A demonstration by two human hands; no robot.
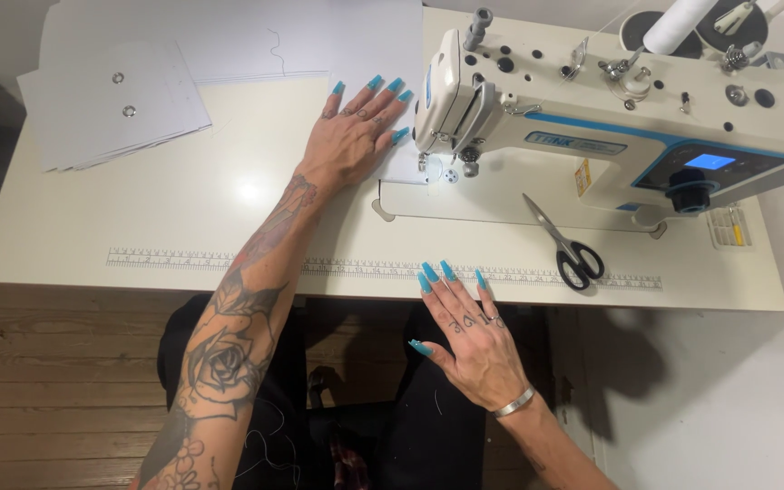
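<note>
My left hand [354, 134] lies flat, fingers spread, on a white sheet [369, 45] that runs under the presser foot [447, 172] of a white and blue sewing machine [610, 118]. It holds nothing, only pressing the sheet down just left of the needle. My right hand [474, 340] hovers open at the near edge of the table [138, 218], fingertips over the printed ruler strip [365, 269]. Its fingers are apart and empty.
Black-handled scissors [566, 245] lie on the machine bed, right of the needle. A stack of white sheets with two metal eyelets [111, 100] sits at the table's far left. A thread cone [673, 23] stands behind the machine. Wooden floor [47, 381] lies below left.
</note>
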